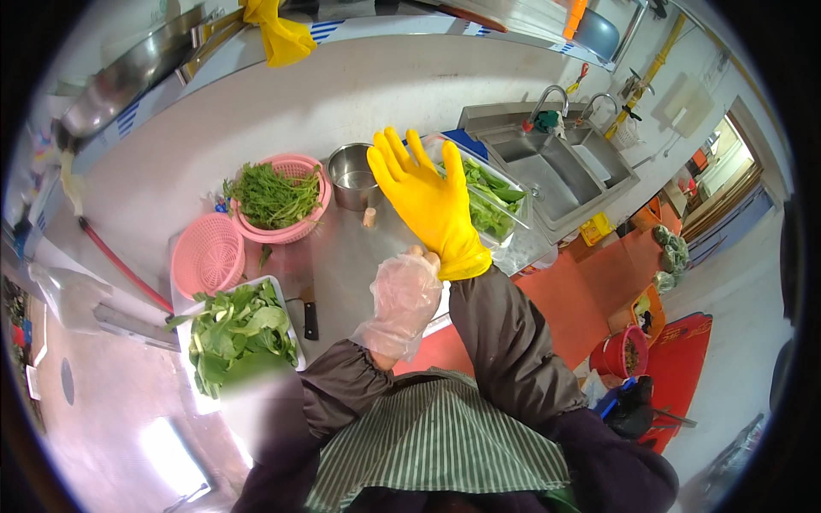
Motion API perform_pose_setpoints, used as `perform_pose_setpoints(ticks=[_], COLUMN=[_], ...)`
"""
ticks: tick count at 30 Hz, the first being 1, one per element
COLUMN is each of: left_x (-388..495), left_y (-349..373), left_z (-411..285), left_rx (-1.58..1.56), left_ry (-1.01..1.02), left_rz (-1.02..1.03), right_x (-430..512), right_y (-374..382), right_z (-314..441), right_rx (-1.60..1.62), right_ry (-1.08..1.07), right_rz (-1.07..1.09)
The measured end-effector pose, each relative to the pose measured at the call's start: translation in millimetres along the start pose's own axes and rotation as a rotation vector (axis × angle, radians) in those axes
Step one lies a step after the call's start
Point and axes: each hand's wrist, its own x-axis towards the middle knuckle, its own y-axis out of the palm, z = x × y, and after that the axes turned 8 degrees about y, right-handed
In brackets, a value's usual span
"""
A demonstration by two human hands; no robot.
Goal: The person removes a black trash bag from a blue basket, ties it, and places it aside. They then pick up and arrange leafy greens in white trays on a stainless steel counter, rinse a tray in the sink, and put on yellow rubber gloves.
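Observation:
My right hand (430, 199) wears a yellow rubber glove, its fingers spread above the steel worktop, holding nothing. My left hand (404, 288), in a thin clear plastic glove, pinches the yellow glove's cuff (463, 261) at the right wrist. Behind the raised glove stands a steel pot (354, 176), with a small cork-like stub (369, 217) by it. Leafy greens (490, 199) lie in a clear container right of the glove. Left of my hands is a knife with a black handle (311, 320).
Pink baskets (208, 255), one holding feathery greens (274, 195), stand at the left, near a white tray (290, 308) of leafy greens (244, 327). A double steel sink (545, 167) is at the right. A shelf (410, 29) runs overhead; a red bucket (625, 353) stands on the floor.

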Motion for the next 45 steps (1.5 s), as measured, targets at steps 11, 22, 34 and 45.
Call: perform_pose_setpoints(ticks=[11, 22, 34, 45], left_x=[-22, -21, 210, 353], left_y=[-5, 0, -241, -342], left_z=[-8, -13, 76, 200], left_rx=[-0.181, -0.258, 0.849, 1.053], left_ry=[0.397, 0.359, 0.123, -0.472], left_rz=[0.167, 0.425, -0.535, -0.03], right_x=[-30, -60, -203, -291], right_y=[-21, -11, 23, 43], right_z=[3, 7, -27, -40], right_rx=[-0.953, -0.815, -1.222, -1.078], right_ry=[-0.546, -0.421, -0.252, -0.625], right_rz=[-0.267, -0.694, -1.007, -1.042])
